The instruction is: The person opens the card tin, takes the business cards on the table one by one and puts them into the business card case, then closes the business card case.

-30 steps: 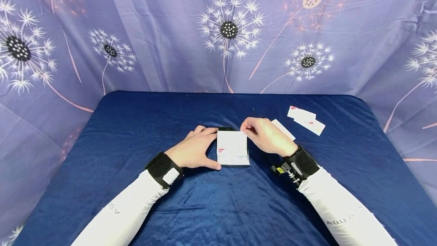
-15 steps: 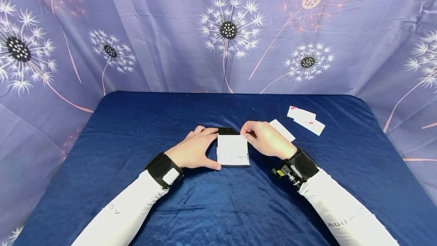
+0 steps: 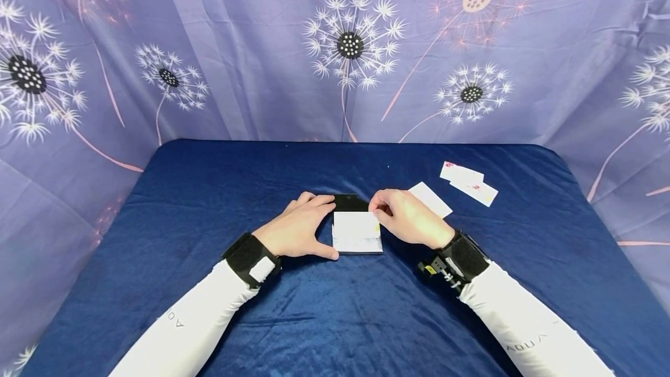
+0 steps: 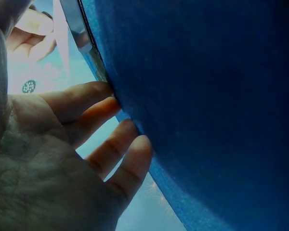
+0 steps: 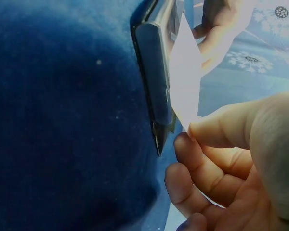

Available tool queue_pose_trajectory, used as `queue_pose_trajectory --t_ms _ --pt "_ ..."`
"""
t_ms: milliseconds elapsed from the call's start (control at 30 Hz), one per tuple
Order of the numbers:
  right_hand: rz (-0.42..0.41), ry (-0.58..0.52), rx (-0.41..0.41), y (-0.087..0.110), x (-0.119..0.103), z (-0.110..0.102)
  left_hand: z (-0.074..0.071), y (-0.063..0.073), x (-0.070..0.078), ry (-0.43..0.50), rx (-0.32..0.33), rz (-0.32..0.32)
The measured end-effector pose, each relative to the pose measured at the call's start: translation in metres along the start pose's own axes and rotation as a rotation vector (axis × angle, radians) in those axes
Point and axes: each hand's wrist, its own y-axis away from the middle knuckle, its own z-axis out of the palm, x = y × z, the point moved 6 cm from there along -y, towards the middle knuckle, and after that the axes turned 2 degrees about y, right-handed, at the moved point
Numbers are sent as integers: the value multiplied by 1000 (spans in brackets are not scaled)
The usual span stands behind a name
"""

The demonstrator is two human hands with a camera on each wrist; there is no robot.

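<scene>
Fingertips of the right hand pinch a white card by its far right corner, thumb against forefinger. The left hand lies with thumb and fingers spread apart, touching the left side of a silvery card case. The card slants over this case, with a yellow mark near its right edge; whether its near edge sits inside, I cannot tell. Behind it lies the case's black lid, partly covered by the card.

A loose white card sits just beyond the right hand, which hides part of it. Farther right, two overlapping cards show red printed motifs; any text on them is too small to read. Black wrist straps meet white sleeves; the right one reads "AQUA", the left's lettering only partly legible. Dark blue cloth spreads beneath, before a lilac dandelion-print curtain.
</scene>
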Motion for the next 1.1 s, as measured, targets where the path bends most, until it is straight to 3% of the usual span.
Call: queue_pose_trajectory --t_ms 1100 --pt "-75 58 14 12 -7 8 -2 2 2 14 1 -5"
